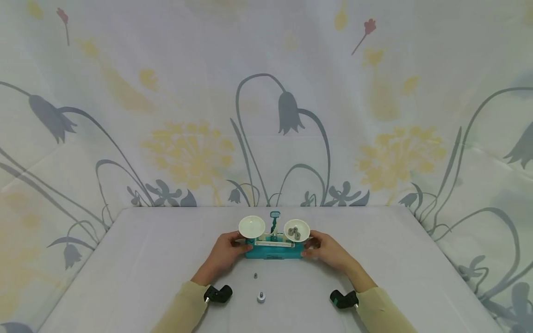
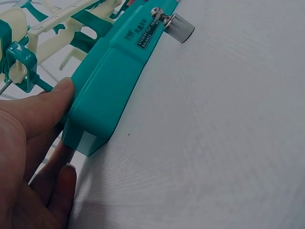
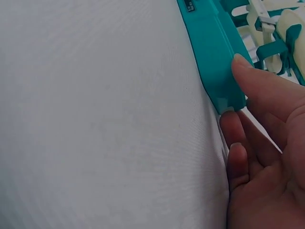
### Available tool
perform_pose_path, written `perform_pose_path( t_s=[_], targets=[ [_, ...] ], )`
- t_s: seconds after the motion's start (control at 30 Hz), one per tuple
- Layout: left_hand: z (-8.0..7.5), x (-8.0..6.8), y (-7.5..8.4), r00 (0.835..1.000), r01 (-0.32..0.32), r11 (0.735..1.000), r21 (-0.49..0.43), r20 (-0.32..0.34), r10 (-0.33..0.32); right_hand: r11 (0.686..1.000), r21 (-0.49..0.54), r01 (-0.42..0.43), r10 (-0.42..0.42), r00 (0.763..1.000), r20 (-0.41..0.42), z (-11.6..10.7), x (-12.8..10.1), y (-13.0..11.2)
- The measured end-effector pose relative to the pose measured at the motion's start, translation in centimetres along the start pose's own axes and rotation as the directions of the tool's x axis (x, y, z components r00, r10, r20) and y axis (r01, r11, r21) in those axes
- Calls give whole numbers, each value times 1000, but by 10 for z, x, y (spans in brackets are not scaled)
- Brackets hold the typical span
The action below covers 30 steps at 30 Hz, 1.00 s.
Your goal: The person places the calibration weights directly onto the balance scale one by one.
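A teal balance scale with two white pans stands on the white table. The left pan holds nothing; several small grey weights lie in the right pan. My left hand grips the left end of the base, thumb on the teal base and fingers beneath. My right hand grips the right end, its thumb pressed on the base and fingers curled below.
Two loose weights lie in front of the scale: a tiny one and a larger silvery knobbed one, also close to the base as a silvery weight. A floral cloth hangs behind the table.
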<state>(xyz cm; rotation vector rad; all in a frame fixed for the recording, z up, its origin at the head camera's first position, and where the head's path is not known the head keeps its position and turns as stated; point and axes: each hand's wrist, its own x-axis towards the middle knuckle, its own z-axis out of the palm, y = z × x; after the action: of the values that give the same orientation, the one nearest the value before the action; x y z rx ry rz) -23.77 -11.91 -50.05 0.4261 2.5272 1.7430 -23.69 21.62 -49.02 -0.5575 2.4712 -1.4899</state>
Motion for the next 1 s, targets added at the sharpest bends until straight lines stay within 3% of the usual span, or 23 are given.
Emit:
perform_pose_path(
  t_s=[0.5, 0.8, 1.0],
  targets=[
    [-7, 1, 3, 1000, 1, 1000, 19, 17, -2, 1000, -10, 11, -11, 1000, -10, 1, -1, -1],
    [-18, -6, 5, 1000, 10, 999, 40, 4, -10, 1000, -6, 26, -26, 1000, -10, 2, -2, -1],
    [-28, -11, 4, 999, -21, 998, 65, 28, 20, 1000, -8, 11, -11, 1000, -18, 3, -1, 1]
  ],
)
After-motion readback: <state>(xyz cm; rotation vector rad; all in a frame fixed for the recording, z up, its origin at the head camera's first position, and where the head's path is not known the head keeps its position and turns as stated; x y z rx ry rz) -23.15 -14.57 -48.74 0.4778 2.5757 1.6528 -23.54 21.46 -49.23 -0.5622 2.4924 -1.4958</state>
